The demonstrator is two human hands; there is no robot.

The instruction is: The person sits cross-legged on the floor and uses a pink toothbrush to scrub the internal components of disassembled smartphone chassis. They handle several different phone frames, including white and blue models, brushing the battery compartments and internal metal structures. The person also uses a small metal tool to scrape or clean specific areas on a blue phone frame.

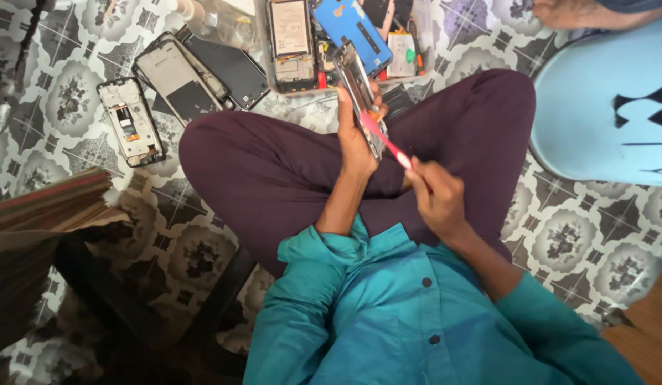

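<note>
— While seated cross-legged on the patterned tile floor (580, 235), what sits nearest?
— Right hand (439, 199), closed round a pink-handled brush (385, 141), tip laid against the phone frame (361, 96).
— And the frame?
— Gripped edge-on in the left hand (354, 135) above the knees, tilted to meet the brush.
— Farther out?
— Opened phones: one gutted frame (131, 121), a blue back cover (352, 30).

Left hand (356, 135) grips an opened phone frame (359, 93) edge-on; right hand (438, 199) presses a pink-handled brush (386, 142) against it, above the tiled floor (580, 235).
</note>
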